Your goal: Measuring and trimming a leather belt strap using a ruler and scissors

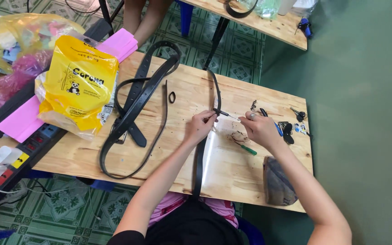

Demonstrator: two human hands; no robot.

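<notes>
we pinch the black belt (pixel 209 122) at table centre with our left hand (pixel 199 127); our right hand (pixel 260 129), at three o'clock, grips a thin tool (pixel 228 114) against it. seemingly mid-piercing; next calls for steady pressure.

The plywood table (pixel 178 163) carries black belts (pixel 134 106), a yellow bag (pixel 75 86) and a pink sheet (pixel 23 120). Right side — a green screwdriver (pixel 247 149), keys (pixel 291 129), a dark pouch (pixel 277 183).
</notes>
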